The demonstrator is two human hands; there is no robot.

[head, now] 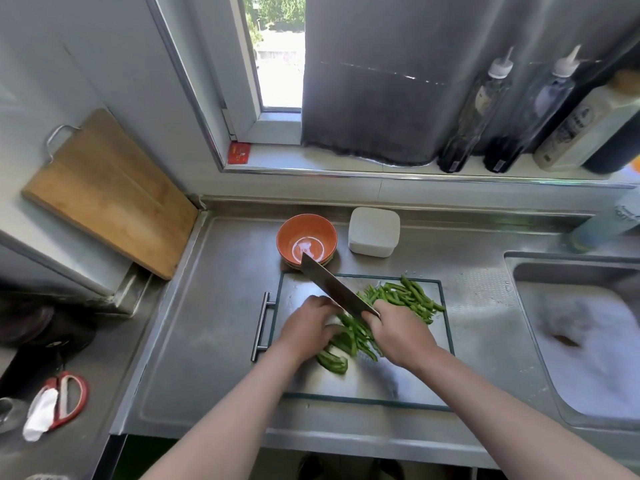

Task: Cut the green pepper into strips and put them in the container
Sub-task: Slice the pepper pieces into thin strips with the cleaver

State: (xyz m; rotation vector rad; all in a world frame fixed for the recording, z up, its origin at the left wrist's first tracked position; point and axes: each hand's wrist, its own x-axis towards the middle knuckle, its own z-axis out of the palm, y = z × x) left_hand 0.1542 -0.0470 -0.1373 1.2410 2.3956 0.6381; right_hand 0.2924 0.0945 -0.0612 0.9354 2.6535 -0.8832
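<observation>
On the steel cutting board (346,382) lie green pepper pieces. A pile of cut strips (405,296) sits at the board's far right. Uncut and half-cut pepper pieces (349,341) lie between my hands, and one wider piece (332,362) lies nearest me. My left hand (308,327) presses down on the pepper with curled fingers. My right hand (401,334) grips the handle of a cleaver (332,285), whose blade slants up and away toward the orange bowl (306,239). A white lidded container (374,232) stands right of the bowl.
A sink (588,341) with foamy water lies to the right. Bottles (485,109) stand on the window sill. A wooden board (107,195) leans on the left wall. Red-handled scissors (65,400) lie at the lower left on the steel counter (207,323).
</observation>
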